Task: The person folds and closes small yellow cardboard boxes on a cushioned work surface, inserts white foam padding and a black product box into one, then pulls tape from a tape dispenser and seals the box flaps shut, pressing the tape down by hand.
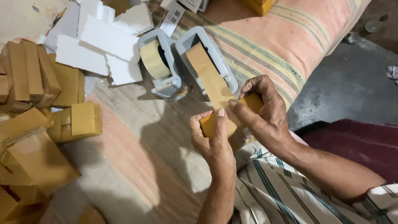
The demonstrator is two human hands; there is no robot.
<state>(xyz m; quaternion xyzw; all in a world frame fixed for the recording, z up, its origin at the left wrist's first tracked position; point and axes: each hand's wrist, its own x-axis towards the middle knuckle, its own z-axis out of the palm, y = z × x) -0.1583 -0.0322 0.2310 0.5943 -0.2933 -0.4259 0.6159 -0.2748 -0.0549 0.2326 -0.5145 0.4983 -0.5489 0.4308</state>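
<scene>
Far to the left of the fingers, a heap of taped brown cardboard boxes (39, 112), with torn white foam pieces (99, 45) above them. Nearer, up and left of the fingers, a grey tape dispenser (159, 66) with a clear-tan roll, and just beside it a second dispenser (207, 58) feeding a strip of brown packing tape (209, 76) down to the hands.

Step in hand, by the look of it: taping shut a small yellow-brown box (215, 124). Left hand (213, 141) curled closed around the box's near end, thumb pressed on top beside the tape. Right hand (263, 110) clamped over the far end, fingers (244, 114) bent down onto the tape where it meets the box. Box held between both hands, just above the striped cloth (265, 45).

Next move likely calls for smoothing the strip down and tearing it free at the dispenser's edge, keeping the box steady.
</scene>
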